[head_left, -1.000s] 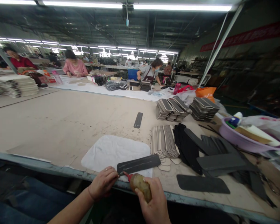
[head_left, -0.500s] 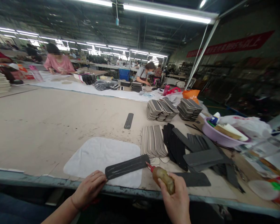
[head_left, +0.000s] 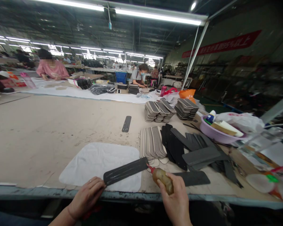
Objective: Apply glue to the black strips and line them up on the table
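Head view: our right hand point(head_left: 175, 196) is clamped around a squeeze bottle point(head_left: 164, 182), amber-brown and stained, its red nozzle at the right end of a dark grey strip point(head_left: 126, 171); we cannot tell whether the tip touches. Our left hand point(head_left: 88, 193) has its fingers together on the strip's left end; we cannot confirm a pinch, as the thumb is hidden.

The strip lies over a white cloth point(head_left: 97, 157) at the table's near edge. Its long axis runs left to right, slanting away from us toward the right. It is long and round-cornered, with pale glossy lines along its face.

Beyond its right end, a row of cream-edged pieces point(head_left: 152, 142) stands close, limiting space there. Right of this row we see black strips point(head_left: 175, 150) and overlapping grey strips point(head_left: 202, 155). Our right hand partly covers a dark panel point(head_left: 198, 178). Farther out are a short grey strip point(head_left: 126, 124), stacked panels point(head_left: 159, 110) and a loaded purple basin point(head_left: 216, 135).
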A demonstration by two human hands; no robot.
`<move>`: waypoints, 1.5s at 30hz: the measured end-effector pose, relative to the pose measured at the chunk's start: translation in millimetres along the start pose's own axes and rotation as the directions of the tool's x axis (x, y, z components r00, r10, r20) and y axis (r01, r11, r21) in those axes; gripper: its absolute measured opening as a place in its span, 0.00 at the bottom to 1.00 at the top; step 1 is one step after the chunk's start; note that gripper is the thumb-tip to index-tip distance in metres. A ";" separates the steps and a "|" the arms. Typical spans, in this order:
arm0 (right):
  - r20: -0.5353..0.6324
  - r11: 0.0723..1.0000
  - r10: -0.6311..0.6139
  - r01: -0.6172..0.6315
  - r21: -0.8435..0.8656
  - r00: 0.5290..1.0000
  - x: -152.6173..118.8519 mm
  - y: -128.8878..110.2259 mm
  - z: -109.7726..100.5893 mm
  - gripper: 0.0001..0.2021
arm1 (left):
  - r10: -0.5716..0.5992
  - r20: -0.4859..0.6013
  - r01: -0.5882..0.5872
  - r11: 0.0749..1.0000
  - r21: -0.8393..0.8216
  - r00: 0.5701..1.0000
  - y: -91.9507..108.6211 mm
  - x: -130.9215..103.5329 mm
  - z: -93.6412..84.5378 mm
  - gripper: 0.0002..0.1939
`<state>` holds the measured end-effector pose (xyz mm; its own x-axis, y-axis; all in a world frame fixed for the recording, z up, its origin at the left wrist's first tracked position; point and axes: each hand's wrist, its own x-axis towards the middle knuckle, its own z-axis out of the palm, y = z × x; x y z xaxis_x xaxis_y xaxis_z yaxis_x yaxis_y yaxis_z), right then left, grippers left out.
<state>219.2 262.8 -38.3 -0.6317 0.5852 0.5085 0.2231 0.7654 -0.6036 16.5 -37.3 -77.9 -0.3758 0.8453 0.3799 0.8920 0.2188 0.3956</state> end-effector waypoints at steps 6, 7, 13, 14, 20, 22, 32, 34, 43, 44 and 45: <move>0.051 0.996 -0.009 0.005 0.087 0.999 -7.5 -18.2 3.0 0.11 | 0.005 -0.034 -0.004 0.999 0.031 0.999 1.9 1.3 0.7 0.08; 0.062 0.993 -0.018 0.011 0.116 0.998 -8.2 -22.0 6.3 0.12 | 0.004 -0.031 -0.003 0.999 0.032 1.000 2.2 1.1 0.7 0.08; 0.154 0.962 -0.068 0.024 0.273 0.986 -13.3 -46.8 40.3 0.14 | -0.007 -0.035 0.008 0.999 0.036 0.999 5.6 0.2 -0.7 0.07; 0.170 0.958 -0.074 0.023 0.287 0.983 -14.0 -51.7 46.4 0.14 | -0.008 -0.042 0.010 0.999 0.037 0.999 5.7 0.0 -0.6 0.07; 0.287 0.945 -0.085 -0.014 0.327 0.954 -15.2 -79.9 67.8 0.14 | -0.002 -0.049 0.003 0.999 0.036 0.999 4.6 -2.0 1.5 0.07; 0.328 0.943 -0.100 -0.016 0.333 0.939 -15.7 -84.3 68.0 0.14 | 0.001 -0.055 0.001 0.999 0.037 0.998 5.0 -2.0 1.5 0.07; 0.231 0.925 0.205 -0.265 0.272 0.951 15.0 -29.2 22.8 0.19 | -0.044 -0.023 0.044 0.999 0.009 0.999 5.5 -0.6 -0.6 0.08; 0.226 0.841 0.371 -0.429 0.328 0.901 30.3 -6.0 6.2 0.24 | -0.068 -0.017 0.067 0.997 -0.021 0.998 4.3 -1.4 2.2 0.08; 0.294 0.091 0.730 -0.515 0.853 0.616 46.4 79.2 -40.6 0.32 | -0.572 -0.131 0.543 0.815 -0.202 0.810 -29.8 53.4 -57.2 0.14; 0.288 0.057 0.750 -0.492 0.869 0.595 45.6 80.4 -43.1 0.31 | -0.631 -0.109 0.604 0.770 -0.205 0.768 -36.8 72.2 -73.2 0.16; 0.288 0.029 0.766 -0.478 0.878 0.575 45.4 80.5 -45.2 0.30 | -0.669 -0.073 0.647 0.736 -0.200 0.739 -44.8 93.0 -89.1 0.17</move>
<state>242.0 363.0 -36.1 -0.4063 0.8453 -0.3470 -0.3432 -0.4931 -0.7994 -80.8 -11.8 14.2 -0.8933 0.4427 0.0773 0.3633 0.6100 0.7042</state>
